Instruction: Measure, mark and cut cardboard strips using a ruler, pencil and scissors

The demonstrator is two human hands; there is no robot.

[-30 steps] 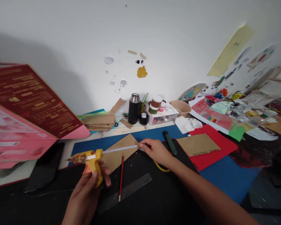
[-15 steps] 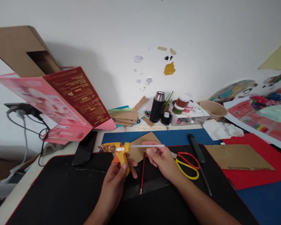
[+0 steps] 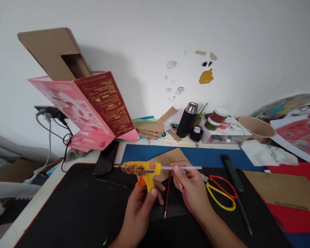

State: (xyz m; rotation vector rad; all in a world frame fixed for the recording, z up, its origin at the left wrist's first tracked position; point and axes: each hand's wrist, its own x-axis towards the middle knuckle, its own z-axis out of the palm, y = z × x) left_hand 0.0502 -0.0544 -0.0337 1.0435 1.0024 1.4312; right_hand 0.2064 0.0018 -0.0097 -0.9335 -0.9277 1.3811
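My left hand (image 3: 142, 206) is wrapped round the handle of a yellow glue gun (image 3: 139, 169), whose stained nozzle end points left. Its orange trigger (image 3: 141, 181) shows in front of the handle. A pale glue stick (image 3: 195, 167) sticks out of the gun's back end, lying level. My right hand (image 3: 189, 186) pinches that stick between thumb and fingers, partway along it. Below and between the hands, a red pencil (image 3: 167, 198) lies on the black mat (image 3: 80, 206). Behind the gun lies a piece of brown cardboard (image 3: 174, 155).
Scissors (image 3: 223, 193) with red and yellow handles and a dark green cutter-like tool (image 3: 233, 174) lie right of my right hand. A phone (image 3: 105, 158) and a pink box (image 3: 85, 110) are at the left. A black flask (image 3: 187, 120) stands by the wall.
The view has turned left, so everything sits further right in the picture. Both hands keep their hold on the glue gun and glue stick, and the gun's side is turned more towards me.
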